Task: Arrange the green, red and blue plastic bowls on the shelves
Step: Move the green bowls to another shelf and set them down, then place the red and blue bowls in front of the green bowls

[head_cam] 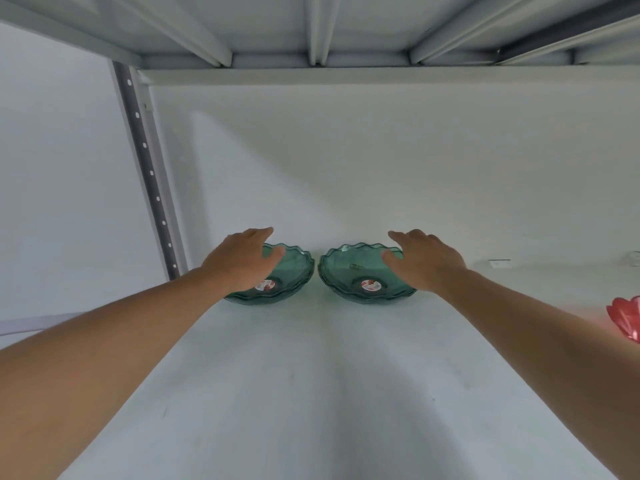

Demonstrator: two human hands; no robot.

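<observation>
Two stacks of translucent green bowls with wavy rims stand side by side at the back of a white shelf (pixel 329 393), nearly touching. My left hand (pixel 242 261) lies over the left side of the left green stack (pixel 294 271), thumb above the inside and fingers past the far rim. My right hand (pixel 426 261) mirrors it over the right side of the right green stack (pixel 346 271). Both hands have their fingers spread and are not clamped on the rims. Each top bowl has a red and white sticker at its centre. A red bowl (pixel 627 317) is partly visible at the right edge.
The ribbed underside of the upper shelf (pixel 277 26) hangs close overhead. A perforated grey upright (pixel 149 174) bounds the shelf on the left. A white back panel (pixel 381 161) closes the rear, with a small tag (pixel 498 263) low on it.
</observation>
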